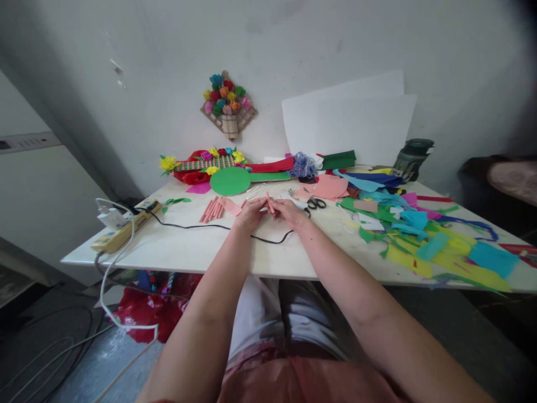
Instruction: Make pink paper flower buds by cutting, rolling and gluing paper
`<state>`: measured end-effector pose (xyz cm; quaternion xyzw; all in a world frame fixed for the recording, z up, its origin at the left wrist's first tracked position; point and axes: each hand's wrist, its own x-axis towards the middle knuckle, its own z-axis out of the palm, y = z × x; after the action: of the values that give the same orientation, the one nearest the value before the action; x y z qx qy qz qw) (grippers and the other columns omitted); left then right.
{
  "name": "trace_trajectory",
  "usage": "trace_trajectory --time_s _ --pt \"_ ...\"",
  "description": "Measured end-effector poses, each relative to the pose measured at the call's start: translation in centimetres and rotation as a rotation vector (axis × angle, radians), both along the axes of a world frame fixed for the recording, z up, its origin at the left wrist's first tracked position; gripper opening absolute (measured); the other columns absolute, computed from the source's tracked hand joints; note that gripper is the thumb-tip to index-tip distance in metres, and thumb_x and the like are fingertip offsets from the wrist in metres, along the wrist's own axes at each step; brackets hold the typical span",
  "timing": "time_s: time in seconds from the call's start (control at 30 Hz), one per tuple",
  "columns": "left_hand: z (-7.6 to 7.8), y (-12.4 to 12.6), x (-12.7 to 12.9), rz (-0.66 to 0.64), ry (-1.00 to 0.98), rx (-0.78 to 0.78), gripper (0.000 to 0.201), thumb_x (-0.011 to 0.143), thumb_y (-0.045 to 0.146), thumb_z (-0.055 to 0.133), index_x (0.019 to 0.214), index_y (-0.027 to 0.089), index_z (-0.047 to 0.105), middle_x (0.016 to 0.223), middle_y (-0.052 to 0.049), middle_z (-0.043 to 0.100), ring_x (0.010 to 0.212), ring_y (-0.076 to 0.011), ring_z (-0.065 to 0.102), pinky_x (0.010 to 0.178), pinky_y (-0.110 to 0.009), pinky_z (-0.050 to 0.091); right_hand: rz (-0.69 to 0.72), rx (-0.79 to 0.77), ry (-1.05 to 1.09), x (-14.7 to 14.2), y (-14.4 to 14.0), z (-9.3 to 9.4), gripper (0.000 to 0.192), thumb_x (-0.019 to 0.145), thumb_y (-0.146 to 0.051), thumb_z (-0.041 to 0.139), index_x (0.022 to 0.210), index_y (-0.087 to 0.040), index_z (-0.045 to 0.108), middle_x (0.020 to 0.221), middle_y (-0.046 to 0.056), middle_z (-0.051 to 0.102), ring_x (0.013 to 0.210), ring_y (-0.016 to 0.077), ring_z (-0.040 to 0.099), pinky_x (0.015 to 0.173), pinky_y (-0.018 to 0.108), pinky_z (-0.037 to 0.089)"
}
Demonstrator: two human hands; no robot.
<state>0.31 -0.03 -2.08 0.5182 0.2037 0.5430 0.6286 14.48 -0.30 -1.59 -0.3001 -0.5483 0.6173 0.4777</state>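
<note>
Both my hands meet at the middle of the white table [188, 249]. My left hand [250, 213] and my right hand [288, 211] together pinch a small pink paper roll [269, 202], fingers curled around it. Several finished pink rolls [213, 209] lie to the left of my left hand, with a flat pink paper piece [232, 206] beside them. Black-handled scissors [315, 203] lie just right of my right hand. A black cable [201, 226] runs across the table under my wrists.
A green paper disc [230, 181] and paper flowers [197, 165] sit at the back. Coloured paper scraps [419, 229] cover the right side. A power strip [121, 230] lies at the left edge. White sheets [348, 126] lean on the wall. A red bag [146, 313] lies under the table.
</note>
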Motion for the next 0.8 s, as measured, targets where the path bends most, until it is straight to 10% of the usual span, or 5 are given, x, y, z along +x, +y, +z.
trace_trajectory --time_s 0.8 --pt "-0.42 0.16 -0.07 0.132 0.067 -0.009 0.029 0.062 0.040 0.074 0.068 0.015 0.060 0.062 0.000 0.061 0.057 -0.0116 0.056 0.062 -0.027 0.042 0.018 0.044 -0.048 -0.12 -0.27 0.03 0.038 0.060 -0.049 0.071 0.058 -0.016 0.054 0.052 -0.004 0.049 0.043 0.0056 0.040 0.043 0.021 0.033"
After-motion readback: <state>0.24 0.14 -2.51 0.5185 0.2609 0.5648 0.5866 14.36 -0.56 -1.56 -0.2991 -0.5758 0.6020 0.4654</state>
